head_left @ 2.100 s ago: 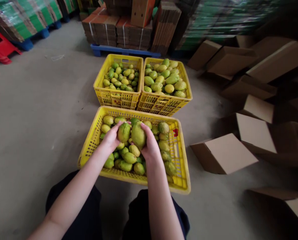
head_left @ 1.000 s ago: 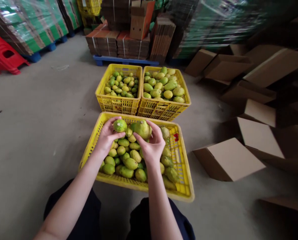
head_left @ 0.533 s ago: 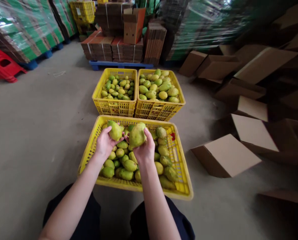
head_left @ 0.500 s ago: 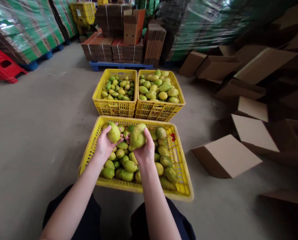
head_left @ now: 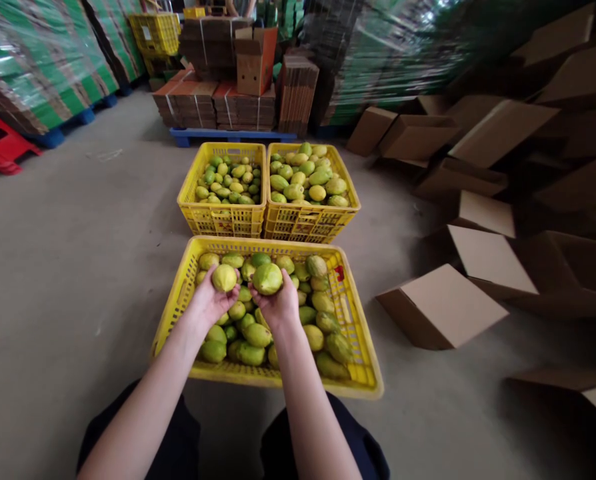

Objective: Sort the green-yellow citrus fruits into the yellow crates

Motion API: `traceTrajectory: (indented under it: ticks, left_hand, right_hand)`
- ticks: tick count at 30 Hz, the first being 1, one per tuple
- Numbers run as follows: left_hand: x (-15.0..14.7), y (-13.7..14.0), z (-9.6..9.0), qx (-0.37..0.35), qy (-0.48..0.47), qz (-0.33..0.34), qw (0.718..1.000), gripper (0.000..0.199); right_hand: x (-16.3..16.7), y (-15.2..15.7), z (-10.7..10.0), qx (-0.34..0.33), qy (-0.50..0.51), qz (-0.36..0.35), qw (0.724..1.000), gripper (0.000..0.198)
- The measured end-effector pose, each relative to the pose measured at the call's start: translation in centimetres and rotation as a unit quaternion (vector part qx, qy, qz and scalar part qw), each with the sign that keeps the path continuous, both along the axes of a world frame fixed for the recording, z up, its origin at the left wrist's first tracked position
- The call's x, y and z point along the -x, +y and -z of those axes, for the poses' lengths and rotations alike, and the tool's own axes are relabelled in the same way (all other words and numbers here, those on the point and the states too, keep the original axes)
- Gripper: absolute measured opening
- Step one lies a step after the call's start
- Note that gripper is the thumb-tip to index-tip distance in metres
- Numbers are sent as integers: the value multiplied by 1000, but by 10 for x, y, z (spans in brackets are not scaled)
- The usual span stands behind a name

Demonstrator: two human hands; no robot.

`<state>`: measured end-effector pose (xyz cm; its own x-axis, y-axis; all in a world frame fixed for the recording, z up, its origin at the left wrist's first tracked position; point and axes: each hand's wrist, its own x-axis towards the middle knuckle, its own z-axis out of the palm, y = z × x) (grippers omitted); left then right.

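My left hand (head_left: 211,298) is closed around a yellow-green lemon (head_left: 225,278), its pointed end turned up toward me. Beside it, my right hand (head_left: 281,301) grips a larger, greener lemon (head_left: 267,279). A small gap separates the two fruits. Both hands are above a wide yellow plastic crate (head_left: 323,390) holding many loose lemons (head_left: 257,335), green to yellow, some ridged and knobbly. My forearms and hands hide part of the pile.
Behind the wide crate stand two deeper yellow crates, left (head_left: 222,212) and right (head_left: 312,215), full of similar fruit. Cardboard boxes (head_left: 451,307) lie about on the right. Flattened cartons (head_left: 191,107) sit on a blue pallet (head_left: 228,135) farther back. A red stool (head_left: 1,140) is at the left edge.
Both lemons have been turned in my hands, so their ends now face up. My right hand has lowered slightly, and the whole view has shifted a little.
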<state>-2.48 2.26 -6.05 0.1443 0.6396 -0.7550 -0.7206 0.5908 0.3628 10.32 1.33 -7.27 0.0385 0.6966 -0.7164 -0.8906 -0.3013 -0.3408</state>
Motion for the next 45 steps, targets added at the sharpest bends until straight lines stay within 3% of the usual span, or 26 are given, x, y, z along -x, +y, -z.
traceTrajectory:
  ticks: [5, 8, 10, 13, 18, 23, 27, 30, 34, 39, 45]
  left_hand:
    - [-1, 1, 1, -3, 34, 7, 999, 40]
    - [-1, 1, 3, -22, 67, -11, 997, 20]
    - [-1, 1, 6, -64, 94, -29, 993, 9]
    - [-2, 0, 7, -137, 126, -31, 982, 25]
    - [-1, -1, -8, -151, 68, -5, 986, 19]
    - [-2, -1, -16, -108, 66, -23, 992, 28]
    - [-5, 0, -11, -69, 92, -21, 993, 35]
    - [-6, 1, -7, -80, 106, -30, 991, 36]
    - [-6, 2, -6, -98, 99, -44, 989, 35]
    - [-4, 0, -12, -100, 80, -36, 991, 34]
    - [-4, -2, -7, -111, 68, -58, 990, 34]
  right_hand:
    - [-2, -2, 7, -49, -12, -16, 999, 25]
    - [-6, -3, 7, -97, -48, -7, 994, 31]
    - [-9, -4, 7, -114, -70, -17, 991, 36]
    - [-10, -4, 7, -126, -95, -45, 986, 31]
    - [0, -7, 0, -165, -91, -60, 980, 21]
    - [8, -8, -5, -146, -81, -4, 986, 24]
    - [8, -6, 7, -110, -50, -26, 992, 30]
    - [9, -4, 21, -88, -47, -25, 995, 34]
    - [10, -1, 29, -111, -61, 9, 992, 29]
    - [8, -2, 14, -36, -31, -7, 999, 27]
    - [6, -4, 1, -55, 2, 8, 998, 39]
